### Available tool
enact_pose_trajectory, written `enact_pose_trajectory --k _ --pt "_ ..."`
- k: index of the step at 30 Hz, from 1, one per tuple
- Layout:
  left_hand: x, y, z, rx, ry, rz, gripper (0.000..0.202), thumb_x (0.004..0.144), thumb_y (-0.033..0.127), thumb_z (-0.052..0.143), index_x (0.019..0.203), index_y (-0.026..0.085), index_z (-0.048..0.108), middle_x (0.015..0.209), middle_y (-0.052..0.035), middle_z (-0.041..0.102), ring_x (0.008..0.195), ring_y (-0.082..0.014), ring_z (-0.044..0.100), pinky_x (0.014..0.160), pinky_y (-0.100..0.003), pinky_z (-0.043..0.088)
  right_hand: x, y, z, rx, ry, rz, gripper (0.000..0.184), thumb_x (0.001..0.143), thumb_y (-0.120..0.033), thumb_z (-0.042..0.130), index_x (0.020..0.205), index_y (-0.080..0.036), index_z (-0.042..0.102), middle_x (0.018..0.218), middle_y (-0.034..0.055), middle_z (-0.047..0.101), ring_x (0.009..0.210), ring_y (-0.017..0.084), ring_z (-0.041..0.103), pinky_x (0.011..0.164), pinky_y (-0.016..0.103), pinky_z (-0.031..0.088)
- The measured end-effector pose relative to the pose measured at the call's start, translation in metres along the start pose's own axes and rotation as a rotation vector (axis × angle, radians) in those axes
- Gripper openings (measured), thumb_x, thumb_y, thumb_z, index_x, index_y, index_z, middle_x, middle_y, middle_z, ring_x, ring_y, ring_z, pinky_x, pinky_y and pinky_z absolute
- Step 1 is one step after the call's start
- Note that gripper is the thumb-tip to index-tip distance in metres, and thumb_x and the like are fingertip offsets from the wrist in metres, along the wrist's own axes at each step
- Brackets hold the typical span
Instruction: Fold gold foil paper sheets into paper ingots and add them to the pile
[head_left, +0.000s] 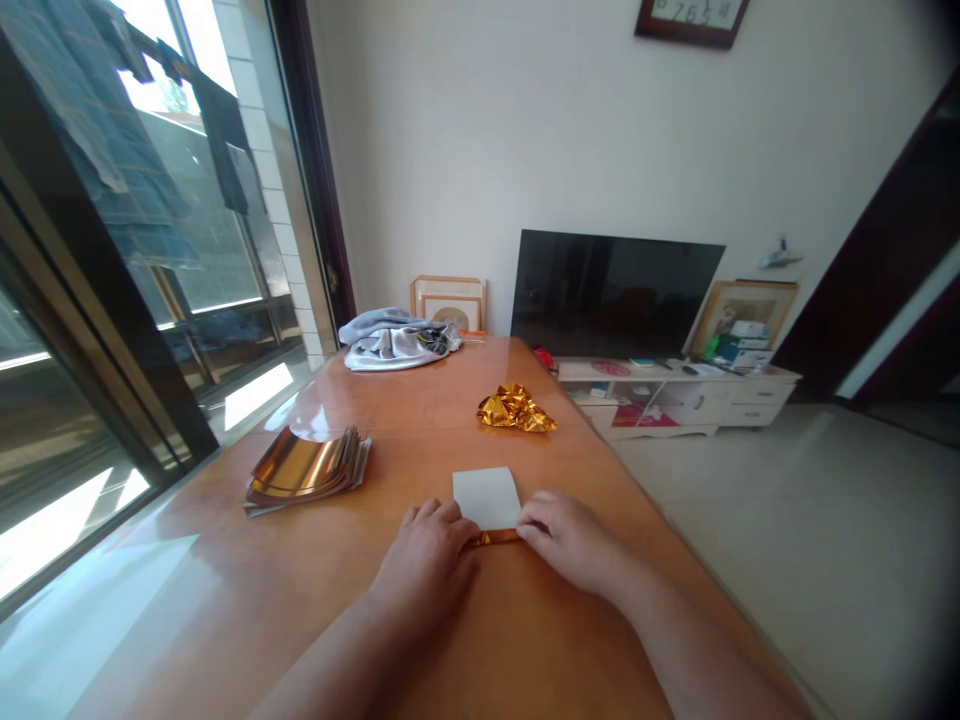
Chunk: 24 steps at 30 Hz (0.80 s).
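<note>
A small sheet of gold foil paper [487, 495] lies white side up on the orange wooden table [420, 420], its near edge folded over so a gold strip shows. My left hand [427, 560] presses on the left end of that fold, fingers curled together. My right hand [570, 540] pinches the right end of the fold. A stack of gold foil sheets [307, 468] lies to the left. A crumpled gold foil piece [517, 410] rests farther back.
A grey bundle of cloth [397, 342] sits at the table's far end. A dark TV [615, 295] stands on a white low cabinet [675, 395] to the right. A glass sliding door [112, 300] runs along the left side.
</note>
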<state>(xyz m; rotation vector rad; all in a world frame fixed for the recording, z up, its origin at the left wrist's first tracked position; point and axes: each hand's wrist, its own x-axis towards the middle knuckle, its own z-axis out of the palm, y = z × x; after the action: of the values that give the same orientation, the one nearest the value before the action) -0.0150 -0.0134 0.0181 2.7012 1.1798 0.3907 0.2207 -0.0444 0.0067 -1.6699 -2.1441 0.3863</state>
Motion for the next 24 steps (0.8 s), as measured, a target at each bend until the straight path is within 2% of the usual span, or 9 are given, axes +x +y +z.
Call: enact_pose_trajectory --k 5,8,11,14,16,18,21,24 --pt "0.002 0.002 -0.002 -0.031 0.077 0.015 0.032 0.087 0.024 0.055 0.118 0.028 0.065 0.116 -0.0069 0.061 0.108 -0.0255 0.053 0.094 -0.039 0.041 0.001 -0.001 0.000 0.244 0.074 0.067 0.020 0.090 -0.028 0.054 0.077 -0.017 0.064 0.084 0.0019 0.062 0.078 0.015 0.056 0.070 0.025 0.041" --pt "0.002 0.003 -0.005 -0.048 0.103 0.051 0.034 0.090 0.022 0.051 0.121 0.029 0.064 0.119 -0.0063 0.061 0.109 -0.0250 0.052 0.096 -0.040 0.039 0.000 -0.003 -0.003 0.501 0.010 0.187 0.022 0.089 -0.034 0.052 0.075 -0.018 0.058 0.075 -0.0013 0.057 0.070 0.013 0.051 0.061 0.023 0.037" --pt "0.002 0.003 -0.007 -0.051 0.125 0.081 0.031 0.097 0.026 0.043 0.117 0.029 0.066 0.114 -0.0062 0.063 0.106 -0.0241 0.052 0.095 -0.040 0.038 -0.001 -0.005 -0.005 0.724 -0.065 0.277 0.021 0.086 -0.036 0.054 0.075 -0.018 0.054 0.068 -0.0036 0.052 0.064 0.012 0.046 0.059 0.023 0.035" --pt "0.003 0.004 -0.007 -0.043 0.147 0.092 0.033 0.101 0.030 0.038 0.112 0.029 0.069 0.106 -0.0059 0.065 0.103 -0.0237 0.053 0.093 -0.040 0.037 -0.001 -0.006 -0.005 0.800 -0.100 0.298 0.021 0.085 -0.036 0.055 0.074 -0.018 0.053 0.069 -0.0032 0.052 0.065 0.012 0.047 0.060 0.023 0.036" --pt "0.003 0.004 -0.007 -0.031 0.159 0.081 0.034 0.102 0.031 0.037 0.108 0.029 0.070 0.102 -0.0060 0.065 0.102 -0.0235 0.053 0.093 -0.039 0.037 0.000 -0.008 -0.003 0.749 -0.063 0.286 0.019 0.086 -0.036 0.054 0.079 -0.017 0.056 0.073 -0.0015 0.057 0.069 0.014 0.051 0.064 0.024 0.040" --pt "0.003 0.006 -0.008 -0.016 0.172 0.068 0.034 0.102 0.030 0.037 0.105 0.028 0.070 0.100 -0.0063 0.065 0.101 -0.0235 0.053 0.093 -0.040 0.036 0.000 -0.011 -0.002 0.624 0.091 0.217 0.018 0.087 -0.033 0.054 0.091 -0.017 0.061 0.088 0.0018 0.063 0.081 0.016 0.057 0.074 0.027 0.045" --pt "0.001 0.010 -0.011 0.014 0.204 0.067 0.032 0.101 0.029 0.038 0.104 0.028 0.070 0.099 -0.0063 0.064 0.101 -0.0236 0.052 0.094 -0.041 0.035 -0.001 -0.019 -0.001 0.344 0.328 -0.011 0.023 0.086 -0.025 0.058 0.107 -0.020 0.064 0.110 0.0056 0.065 0.105 0.020 0.056 0.094 0.033 0.044" --pt "0.000 0.014 -0.012 0.050 0.250 0.097 0.029 0.100 0.027 0.040 0.102 0.027 0.069 0.097 -0.0060 0.064 0.100 -0.0235 0.051 0.096 -0.043 0.034 -0.002 -0.027 0.002 0.112 0.372 -0.198 0.021 0.084 -0.019 0.063 0.104 -0.024 0.068 0.112 0.0056 0.066 0.108 0.022 0.055 0.098 0.037 0.040"
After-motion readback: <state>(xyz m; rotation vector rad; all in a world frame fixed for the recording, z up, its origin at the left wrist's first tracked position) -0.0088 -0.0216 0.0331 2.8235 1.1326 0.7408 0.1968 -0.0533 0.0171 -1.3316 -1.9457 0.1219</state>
